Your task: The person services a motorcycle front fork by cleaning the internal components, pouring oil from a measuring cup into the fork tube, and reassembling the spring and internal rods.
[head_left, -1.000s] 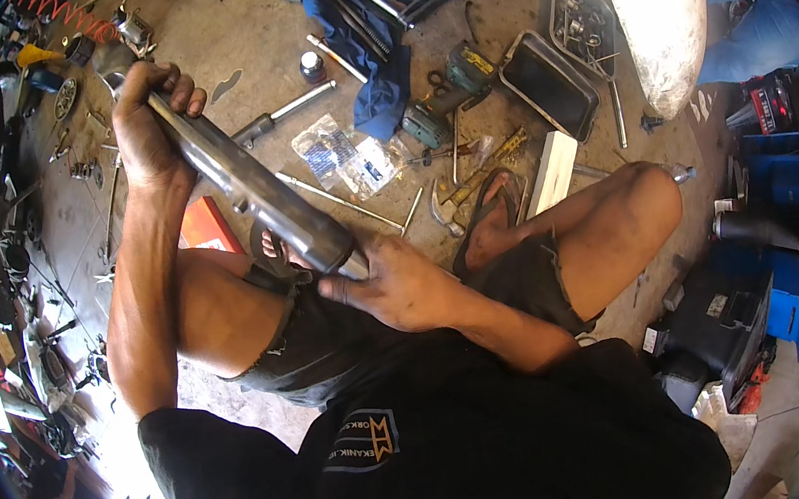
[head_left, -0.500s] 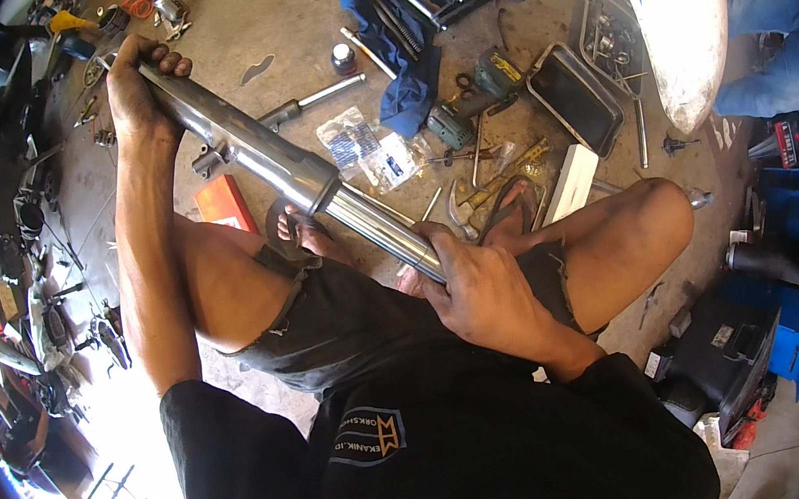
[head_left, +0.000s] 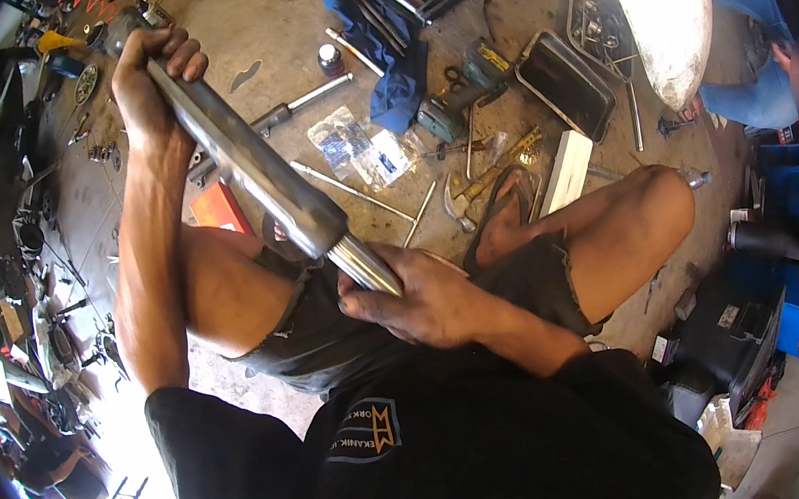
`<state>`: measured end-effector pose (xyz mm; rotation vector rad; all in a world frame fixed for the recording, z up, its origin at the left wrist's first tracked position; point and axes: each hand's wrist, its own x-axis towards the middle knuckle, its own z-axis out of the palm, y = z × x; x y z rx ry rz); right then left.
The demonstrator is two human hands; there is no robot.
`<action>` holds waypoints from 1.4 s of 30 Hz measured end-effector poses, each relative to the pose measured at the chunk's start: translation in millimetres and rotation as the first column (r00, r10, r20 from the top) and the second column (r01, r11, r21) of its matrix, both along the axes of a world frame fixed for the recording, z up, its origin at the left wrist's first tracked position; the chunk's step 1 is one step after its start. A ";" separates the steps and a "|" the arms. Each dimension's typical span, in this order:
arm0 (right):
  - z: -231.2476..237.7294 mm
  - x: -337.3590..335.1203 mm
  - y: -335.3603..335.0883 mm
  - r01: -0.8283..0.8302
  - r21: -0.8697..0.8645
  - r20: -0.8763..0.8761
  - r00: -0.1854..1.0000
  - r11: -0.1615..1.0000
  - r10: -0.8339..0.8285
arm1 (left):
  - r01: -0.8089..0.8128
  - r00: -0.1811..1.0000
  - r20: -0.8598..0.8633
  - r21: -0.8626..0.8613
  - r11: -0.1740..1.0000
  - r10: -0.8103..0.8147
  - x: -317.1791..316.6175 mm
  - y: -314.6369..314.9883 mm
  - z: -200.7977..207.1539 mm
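Observation:
A motorcycle fork leg (head_left: 263,171) slants across in front of me, its grey outer tube at the upper left and its chrome inner tube (head_left: 364,266) at the lower right. My left hand (head_left: 156,85) is closed round the upper end of the outer tube. Around the chrome tube, near my lap, wraps my right hand (head_left: 420,292), covering that tube's lower end. Only a short length of chrome shows between my right hand and the outer tube's edge. Beneath the fork leg, on the floor, lies a T-handle wrench (head_left: 362,194).
On the floor ahead lie a second fork leg (head_left: 309,98), plastic packets (head_left: 362,153), a blue cloth (head_left: 398,83), a cordless drill (head_left: 469,89), a hammer (head_left: 461,203) and a black tray (head_left: 543,109). A red-orange box (head_left: 221,210) sits by my left leg. Another person in jeans (head_left: 753,97) is at right.
The chrome tube has gone deeper into the outer tube, so less of it shows. My right hand has moved left and slightly down with it. The fork leg now tilts more steeply.

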<state>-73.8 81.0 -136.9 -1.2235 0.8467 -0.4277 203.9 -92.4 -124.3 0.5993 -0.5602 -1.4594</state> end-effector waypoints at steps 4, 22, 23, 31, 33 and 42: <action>-27.6 24.6 -6.4 0.020 0.033 -0.007 1.000 0.999 -0.020 | -0.123 0.974 0.202 0.109 0.986 0.099 8.6 -37.8 -10.1; -33.6 42.1 -14.2 -0.085 0.215 0.019 0.996 0.973 0.083 | -0.254 0.929 0.316 0.161 0.954 0.194 81.0 -23.0 -37.6; -36.2 47.6 -7.9 -0.074 0.152 0.075 0.995 0.986 0.063 | -0.226 0.932 0.323 0.166 0.960 0.164 87.1 -25.0 -36.1; -49.2 29.4 4.2 -0.277 -0.165 -0.073 0.961 0.947 0.268 | -0.290 0.871 0.453 0.166 0.942 0.189 111.8 -12.0 -11.9; -54.9 12.1 -2.1 -0.325 -0.272 -0.181 0.942 0.906 0.284 | -0.332 0.826 0.521 0.138 0.933 0.216 96.6 -9.7 -8.2; -57.8 89.5 -29.5 -0.074 -0.238 -0.101 0.994 0.968 0.051 | -0.246 0.887 0.438 0.177 0.953 0.148 128.9 -19.3 -40.6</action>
